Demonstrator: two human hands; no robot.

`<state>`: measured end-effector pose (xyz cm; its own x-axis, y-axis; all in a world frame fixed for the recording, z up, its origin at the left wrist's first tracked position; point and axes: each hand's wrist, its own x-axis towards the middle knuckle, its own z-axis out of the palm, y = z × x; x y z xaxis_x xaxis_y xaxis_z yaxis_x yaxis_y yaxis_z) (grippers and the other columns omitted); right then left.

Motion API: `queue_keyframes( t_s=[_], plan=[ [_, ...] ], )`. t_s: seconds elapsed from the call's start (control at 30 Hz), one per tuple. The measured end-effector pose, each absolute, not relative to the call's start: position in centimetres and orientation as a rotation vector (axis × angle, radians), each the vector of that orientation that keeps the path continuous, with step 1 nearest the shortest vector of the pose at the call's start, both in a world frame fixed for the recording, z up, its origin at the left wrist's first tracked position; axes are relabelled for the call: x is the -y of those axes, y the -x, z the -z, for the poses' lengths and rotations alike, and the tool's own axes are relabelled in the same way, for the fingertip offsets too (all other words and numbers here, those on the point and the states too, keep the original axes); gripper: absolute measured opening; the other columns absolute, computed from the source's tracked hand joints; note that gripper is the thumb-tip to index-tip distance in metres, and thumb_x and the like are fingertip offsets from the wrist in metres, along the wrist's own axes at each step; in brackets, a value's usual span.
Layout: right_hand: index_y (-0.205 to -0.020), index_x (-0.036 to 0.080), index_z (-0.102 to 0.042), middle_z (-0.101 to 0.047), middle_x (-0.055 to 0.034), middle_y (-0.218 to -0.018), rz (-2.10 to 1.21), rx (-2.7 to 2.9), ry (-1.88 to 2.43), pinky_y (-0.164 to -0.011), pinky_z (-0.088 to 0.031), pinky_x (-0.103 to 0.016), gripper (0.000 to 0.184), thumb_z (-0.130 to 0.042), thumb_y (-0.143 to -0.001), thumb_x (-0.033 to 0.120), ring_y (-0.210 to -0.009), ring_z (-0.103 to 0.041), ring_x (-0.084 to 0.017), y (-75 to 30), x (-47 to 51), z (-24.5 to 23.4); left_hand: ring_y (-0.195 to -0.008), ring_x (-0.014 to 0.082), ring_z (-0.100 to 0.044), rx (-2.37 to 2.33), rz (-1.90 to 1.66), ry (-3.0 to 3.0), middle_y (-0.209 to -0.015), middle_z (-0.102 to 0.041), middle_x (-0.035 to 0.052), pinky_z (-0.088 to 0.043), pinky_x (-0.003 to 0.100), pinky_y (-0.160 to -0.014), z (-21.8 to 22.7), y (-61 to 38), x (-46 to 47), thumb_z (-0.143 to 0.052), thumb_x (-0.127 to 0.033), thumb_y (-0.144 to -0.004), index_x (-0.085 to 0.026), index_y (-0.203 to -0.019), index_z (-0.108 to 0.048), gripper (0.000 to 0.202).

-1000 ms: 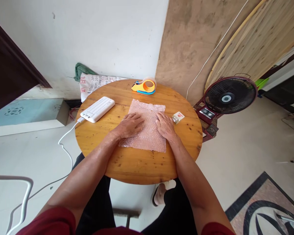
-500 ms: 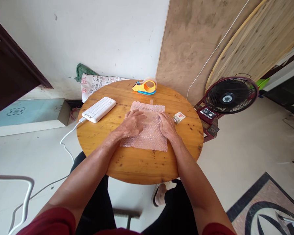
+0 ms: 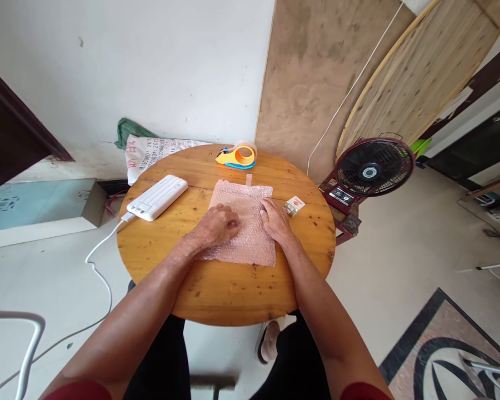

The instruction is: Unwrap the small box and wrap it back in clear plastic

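A pinkish sheet of bubble wrap point(image 3: 250, 244), folded into a rough rectangle, lies flat on the round wooden table point(image 3: 233, 303). A short strip of clear tape point(image 3: 249, 179) sticks out past its far edge. My left hand point(image 3: 220, 225) rests on the left part of the wrap, fingers loosely bent, with a gap between thumb and forefinger. Along the right edge lies my right hand point(image 3: 276, 219), fingers stretched out and touching the wrap. Whether anything is inside the wrap cannot be made out.
A yellow and blue tape dispenser point(image 3: 238, 155) stands at the table's far edge. To the left is a white power bank point(image 3: 158, 197) with a cable point(image 3: 104, 236) plugged in. A small white packet point(image 3: 295, 205) lies at right, with a dark fan point(image 3: 369, 172) beyond the table.
My left hand's fingers have gone from stretched out to bent, and the hand has drawn back slightly on the wrap. My right hand stays at the right edge. The view has shifted a little.
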<state>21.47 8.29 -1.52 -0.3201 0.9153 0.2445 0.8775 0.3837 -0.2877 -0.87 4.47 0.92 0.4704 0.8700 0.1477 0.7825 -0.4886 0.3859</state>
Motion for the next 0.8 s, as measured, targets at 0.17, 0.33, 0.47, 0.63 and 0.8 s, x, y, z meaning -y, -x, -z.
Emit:
queue_keyframes(
  t_s=[0.17, 0.33, 0.47, 0.63, 0.8],
  plan=[
    [-0.137, 0.014, -0.052, -0.054, -0.0126, -0.146, -0.154, 2.276, 1.551, -0.111, -0.034, -0.044, 0.045, -0.041, -0.095, 0.025, -0.134, -0.048, -0.028, -21.4, -8.2, 1.4, -0.088, 0.0222, -0.057, -1.406, -0.491, -2.448, -0.085, -0.067, 0.0073, -0.046, 0.034, -0.083, -1.0, 0.9, -4.5, -0.055, -0.027, -0.082, -0.019, -0.082, -0.072, 0.019],
    [-0.137, 0.013, -0.052, -0.054, -0.0127, -0.145, -0.154, 2.289, 1.567, -0.109, -0.035, -0.044, 0.045, -0.036, -0.097, 0.021, -0.133, -0.049, -0.028, -21.4, -8.3, 1.3, -0.083, 0.0205, -0.059, -1.343, -0.688, -2.377, -0.084, -0.067, 0.0068, -0.048, 0.033, -0.078, -1.1, 0.9, -4.2, -0.053, -0.022, -0.082, -0.017, -0.083, -0.07, 0.017],
    [-0.135, 0.013, -0.054, -0.056, -0.013, -0.144, -0.145, 2.288, 1.564, -0.108, -0.035, -0.045, 0.044, -0.035, -0.096, 0.019, -0.131, -0.05, -0.028, -21.3, -8.3, 1.2, -0.093, 0.0225, -0.061, -1.168, -0.914, -2.443, -0.097, -0.067, 0.0101, -0.049, 0.037, -0.087, -0.5, 0.7, -4.1, -0.057, -0.022, -0.082, -0.015, -0.089, -0.07, 0.016],
    [-0.136, 0.013, -0.053, -0.055, -0.0135, -0.145, -0.132, 2.293, 1.565, -0.107, -0.034, -0.046, 0.045, -0.035, -0.096, 0.019, -0.132, -0.049, -0.029, -21.3, -8.3, 1.2, -0.118, 0.0315, -0.054, -1.12, -0.685, -2.576, -0.126, -0.06, 0.0154, -0.044, 0.047, -0.104, 0.4, 0.5, -4.1, -0.068, -0.037, -0.08, -0.016, -0.11, -0.069, 0.037],
    [-0.136, 0.012, -0.053, -0.054, -0.0144, -0.145, -0.137, 2.299, 1.558, -0.108, -0.034, -0.045, 0.045, -0.035, -0.095, 0.019, -0.131, -0.049, -0.029, -21.4, -8.4, 1.3, -0.122, 0.0315, -0.053, -1.143, -0.5, -2.598, -0.132, -0.057, 0.0139, -0.042, 0.047, -0.107, 0.3, 0.7, -4.1, -0.067, -0.041, -0.081, -0.018, -0.119, -0.067, 0.044]
  ],
)
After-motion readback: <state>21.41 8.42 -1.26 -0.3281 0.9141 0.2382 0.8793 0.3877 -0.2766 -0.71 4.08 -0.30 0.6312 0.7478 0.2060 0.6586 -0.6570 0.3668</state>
